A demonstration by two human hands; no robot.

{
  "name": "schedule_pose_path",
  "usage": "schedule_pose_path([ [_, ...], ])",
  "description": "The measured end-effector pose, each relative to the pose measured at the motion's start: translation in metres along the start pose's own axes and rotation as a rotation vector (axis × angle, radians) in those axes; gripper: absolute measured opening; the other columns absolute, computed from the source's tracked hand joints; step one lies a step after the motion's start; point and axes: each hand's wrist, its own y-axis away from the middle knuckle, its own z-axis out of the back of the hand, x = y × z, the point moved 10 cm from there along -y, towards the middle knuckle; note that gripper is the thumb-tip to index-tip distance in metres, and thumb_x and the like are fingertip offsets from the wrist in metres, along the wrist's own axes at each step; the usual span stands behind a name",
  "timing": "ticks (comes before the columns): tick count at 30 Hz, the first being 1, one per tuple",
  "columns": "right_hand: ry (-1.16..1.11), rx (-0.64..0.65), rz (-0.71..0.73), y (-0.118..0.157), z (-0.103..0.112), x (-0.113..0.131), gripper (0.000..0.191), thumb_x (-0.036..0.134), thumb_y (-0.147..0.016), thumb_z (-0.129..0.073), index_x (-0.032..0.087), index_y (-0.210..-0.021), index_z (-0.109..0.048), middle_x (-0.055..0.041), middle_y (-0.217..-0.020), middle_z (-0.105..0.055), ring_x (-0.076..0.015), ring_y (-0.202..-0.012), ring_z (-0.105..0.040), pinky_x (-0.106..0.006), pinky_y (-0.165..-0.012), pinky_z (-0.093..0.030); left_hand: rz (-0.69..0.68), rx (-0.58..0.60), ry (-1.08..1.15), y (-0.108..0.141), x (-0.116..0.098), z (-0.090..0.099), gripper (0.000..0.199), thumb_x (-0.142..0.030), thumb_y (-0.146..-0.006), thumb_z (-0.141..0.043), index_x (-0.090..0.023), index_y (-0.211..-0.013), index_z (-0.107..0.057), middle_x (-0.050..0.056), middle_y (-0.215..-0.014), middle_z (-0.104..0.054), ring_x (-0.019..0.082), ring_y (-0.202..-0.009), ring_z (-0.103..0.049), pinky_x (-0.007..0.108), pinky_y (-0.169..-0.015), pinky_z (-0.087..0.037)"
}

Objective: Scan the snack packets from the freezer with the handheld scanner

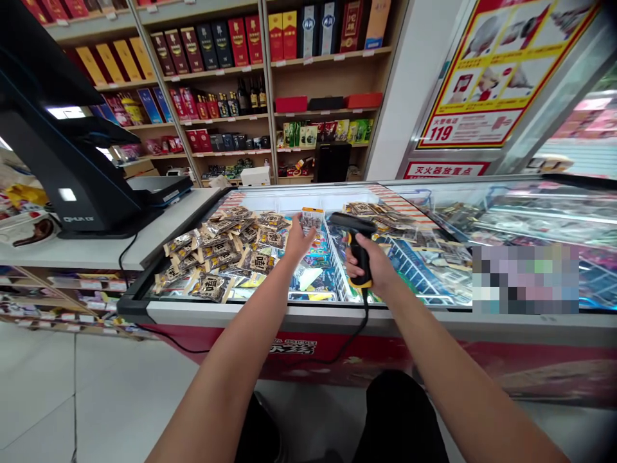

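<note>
My right hand [373, 263] is wrapped round the grip of a black and yellow handheld scanner [354, 224], whose head points left. My left hand [299, 239] holds a small packet [312, 220] with a yellow top edge, in front of the scanner's head. Left of that hand, many brown and cream snack packets [212, 286] lie in a loose heap on the freezer's glass top. Another pile of similar packets [380, 214] lies behind the scanner. The scanner's black cable hangs down over the freezer's front edge.
The chest freezer [260, 315] spans the front, with wire baskets and goods under its glass. On the left, a counter [106, 247] carries a black checkout machine [91, 193]. Shelves [332, 58] of boxes and bottles stand behind. A cable crosses the counter's edge.
</note>
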Motion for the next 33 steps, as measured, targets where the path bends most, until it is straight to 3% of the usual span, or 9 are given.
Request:
schedule_pose_path([
  [4, -0.085, 0.044, -0.026, -0.005, -0.015, -0.016, 0.045, 0.058, -0.081, -0.083, 0.021, -0.097, -0.062, 0.0073, -0.057, -0.049, -0.005, -0.037, -0.033, -0.02, -0.039, -0.036, -0.049, -0.031, -0.08, -0.007, 0.003, 0.001, 0.053, -0.034, -0.099, -0.063, -0.017, -0.147, -0.049, 0.013, -0.117, -0.07, 0.024, -0.094, -0.073, 0.036, -0.083, -0.06],
  [10, -0.154, 0.023, -0.022, 0.001, -0.001, -0.015, 0.045, 0.059, -0.083, -0.082, 0.023, -0.094, -0.058, 0.0079, -0.057, -0.047, -0.005, -0.036, -0.033, -0.02, -0.039, -0.034, -0.05, 0.056, -0.002, -0.006, 0.005, -0.012, 0.053, -0.036, -0.101, -0.06, -0.022, -0.151, -0.049, 0.013, -0.127, -0.068, 0.024, -0.091, -0.074, 0.032, -0.068, -0.061],
  [20, -0.137, 0.018, -0.03, 0.001, 0.0, -0.017, 0.047, 0.06, -0.081, -0.084, 0.023, -0.094, -0.058, 0.0076, -0.056, -0.047, -0.0051, -0.036, -0.033, -0.02, -0.038, -0.033, -0.074, 0.052, -0.026, -0.004, 0.001, -0.011, 0.051, -0.043, -0.101, -0.062, -0.023, -0.148, -0.054, 0.013, -0.127, -0.068, 0.025, -0.093, -0.074, 0.032, -0.069, -0.062],
  [25, -0.142, 0.015, -0.026, 0.002, 0.001, -0.016, 0.05, 0.06, -0.078, -0.086, 0.022, -0.092, -0.058, 0.0079, -0.056, -0.047, -0.0045, -0.037, -0.032, -0.019, -0.038, -0.034, -0.052, 0.02, -0.078, -0.004, 0.004, -0.007, 0.05, -0.04, -0.101, -0.061, -0.022, -0.148, -0.054, 0.014, -0.132, -0.066, 0.028, -0.106, -0.073, 0.033, -0.077, -0.061],
  [30, -0.166, 0.016, -0.022, 0.001, 0.003, -0.016, 0.046, 0.059, -0.081, -0.084, 0.023, -0.095, -0.058, 0.0075, -0.056, -0.047, -0.0046, -0.036, -0.033, -0.019, -0.038, -0.035, -0.094, -0.019, -0.216, 0.005, -0.015, 0.001, 0.047, -0.034, -0.101, -0.06, -0.021, -0.145, -0.056, 0.013, -0.129, -0.07, 0.029, -0.116, -0.069, 0.036, -0.093, -0.056],
  [33, -0.201, -0.024, -0.029, -0.001, 0.01, -0.018, 0.045, 0.057, -0.08, -0.085, 0.023, -0.094, -0.059, 0.0075, -0.056, -0.046, -0.0041, -0.037, -0.032, -0.018, -0.038, -0.036, -0.116, -0.124, -0.405, 0.016, -0.039, 0.018, 0.04, -0.034, -0.103, -0.053, -0.024, -0.141, -0.058, 0.011, -0.122, -0.073, 0.029, -0.11, -0.07, 0.038, -0.091, -0.054],
])
